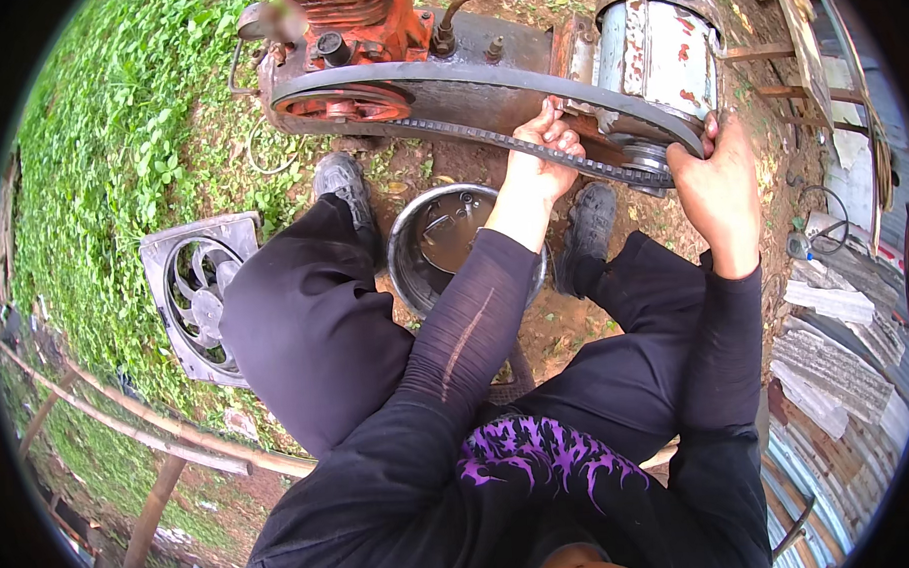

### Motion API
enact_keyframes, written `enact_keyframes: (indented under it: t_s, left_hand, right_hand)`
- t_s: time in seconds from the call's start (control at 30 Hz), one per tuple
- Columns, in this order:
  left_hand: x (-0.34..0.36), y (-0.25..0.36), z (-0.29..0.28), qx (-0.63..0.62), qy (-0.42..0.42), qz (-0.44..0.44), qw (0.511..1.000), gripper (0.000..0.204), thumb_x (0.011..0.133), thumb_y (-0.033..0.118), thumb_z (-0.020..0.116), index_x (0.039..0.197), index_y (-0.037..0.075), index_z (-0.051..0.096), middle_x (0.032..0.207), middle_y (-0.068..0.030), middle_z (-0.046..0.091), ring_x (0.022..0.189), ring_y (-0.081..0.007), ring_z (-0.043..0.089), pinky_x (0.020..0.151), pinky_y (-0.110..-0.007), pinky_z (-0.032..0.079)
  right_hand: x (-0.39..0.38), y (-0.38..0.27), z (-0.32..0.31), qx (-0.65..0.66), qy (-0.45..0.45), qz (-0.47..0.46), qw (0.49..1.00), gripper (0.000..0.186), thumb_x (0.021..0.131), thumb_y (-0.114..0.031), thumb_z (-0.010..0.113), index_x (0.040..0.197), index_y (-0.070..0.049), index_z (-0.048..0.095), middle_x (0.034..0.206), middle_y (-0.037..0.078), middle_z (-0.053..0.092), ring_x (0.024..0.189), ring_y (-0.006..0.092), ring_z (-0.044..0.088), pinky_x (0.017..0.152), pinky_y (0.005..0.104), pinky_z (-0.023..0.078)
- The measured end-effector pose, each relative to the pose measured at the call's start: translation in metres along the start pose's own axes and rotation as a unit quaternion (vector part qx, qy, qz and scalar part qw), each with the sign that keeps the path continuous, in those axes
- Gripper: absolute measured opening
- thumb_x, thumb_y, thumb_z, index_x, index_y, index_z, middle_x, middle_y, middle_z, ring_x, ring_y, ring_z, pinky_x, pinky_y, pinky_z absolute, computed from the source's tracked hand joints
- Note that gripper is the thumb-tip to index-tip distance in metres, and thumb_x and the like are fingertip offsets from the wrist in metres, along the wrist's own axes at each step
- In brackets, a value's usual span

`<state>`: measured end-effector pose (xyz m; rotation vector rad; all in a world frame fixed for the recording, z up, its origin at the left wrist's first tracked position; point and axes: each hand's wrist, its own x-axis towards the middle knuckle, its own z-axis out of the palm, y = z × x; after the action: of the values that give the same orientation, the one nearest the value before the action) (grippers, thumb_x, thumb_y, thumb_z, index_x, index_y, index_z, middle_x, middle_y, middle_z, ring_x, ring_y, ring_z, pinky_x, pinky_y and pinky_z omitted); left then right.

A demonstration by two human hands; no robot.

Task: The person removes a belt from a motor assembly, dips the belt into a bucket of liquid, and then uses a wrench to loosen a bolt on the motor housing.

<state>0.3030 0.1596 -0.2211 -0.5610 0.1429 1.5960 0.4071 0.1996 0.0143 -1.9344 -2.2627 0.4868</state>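
A black toothed drive belt [500, 139] loops between the orange compressor's flywheel [343, 104] and a small grooved metal pulley [647, 157] on the motor. My right hand [719, 183] closes around the belt at the pulley's outer end, thumb on the near side, fingertips behind. Reaching between the belt's two runs, my left hand [545, 153] has its fingers curled at the motor's rusty mount [594, 129]. Whatever those fingers hold is too small to make out. The motor [657, 57] has a pale casing with flaking red patches.
A dark basin [401, 248] of murky water stands between my feet. At the left, a square-framed fan [197, 298] lies on the grass. Bamboo rails [194, 433] run along the lower left. Broken corrugated sheets [833, 371] lie at the right.
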Motion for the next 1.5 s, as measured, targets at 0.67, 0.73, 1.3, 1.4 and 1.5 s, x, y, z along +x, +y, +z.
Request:
enact_keyframes:
  t_s: [0.67,0.73,1.3,1.4,1.5]
  left_hand:
    - [0.001,-0.067,0.002,0.014,0.132,0.053,0.990,0.030,0.102,0.044,0.055,0.098,0.015,0.063,0.072,0.0031,0.047,0.071,-0.0168,0.046,0.072,-0.035,0.042]
    - [-0.002,-0.068,0.018,-0.010,0.107,-0.001,0.994,0.033,0.101,0.042,0.053,0.087,0.012,0.061,0.072,0.0024,0.047,0.070,-0.0168,0.047,0.070,-0.033,0.041]
    - [-0.003,-0.034,0.019,0.085,-0.009,-0.016,0.996,0.023,0.097,0.032,0.070,0.081,0.019,0.060,0.060,0.0076,0.043,0.060,-0.0118,0.048,0.060,-0.029,0.039]
    - [0.000,-0.040,0.013,0.037,-0.038,-0.011,0.999,0.023,0.096,0.034,0.072,0.082,0.019,0.061,0.059,0.0078,0.041,0.065,-0.0117,0.050,0.064,-0.030,0.040]
    - [-0.003,-0.055,0.013,0.094,-0.016,0.009,0.995,0.037,0.091,0.056,0.071,0.091,0.020,0.063,0.068,0.0086,0.044,0.073,-0.0110,0.052,0.071,-0.035,0.042]
  right_hand:
    - [0.026,0.059,0.021,-0.114,0.009,-0.162,0.980,0.052,0.076,-0.021,0.071,0.106,0.018,0.057,0.108,0.037,0.057,0.102,0.0496,0.056,0.094,0.0469,0.048]
    - [0.029,0.070,0.023,-0.133,-0.004,-0.174,0.976,0.049,0.076,-0.019,0.071,0.107,0.017,0.058,0.105,0.033,0.059,0.097,0.0465,0.057,0.089,0.0458,0.049]
    - [0.045,0.055,0.018,0.036,-0.047,-0.148,0.987,0.023,0.070,-0.010,0.065,0.076,0.013,0.062,0.070,0.009,0.063,0.064,0.0155,0.054,0.062,0.0344,0.046]
    - [0.042,0.048,0.018,0.014,-0.029,-0.143,0.989,0.024,0.070,-0.012,0.065,0.074,0.011,0.063,0.069,0.011,0.064,0.063,0.0184,0.056,0.062,0.0363,0.047]
    - [0.044,0.038,0.023,0.087,-0.004,-0.034,0.996,0.030,0.070,-0.023,0.069,0.067,0.007,0.065,0.069,0.027,0.067,0.070,0.0393,0.070,0.072,0.0428,0.056]
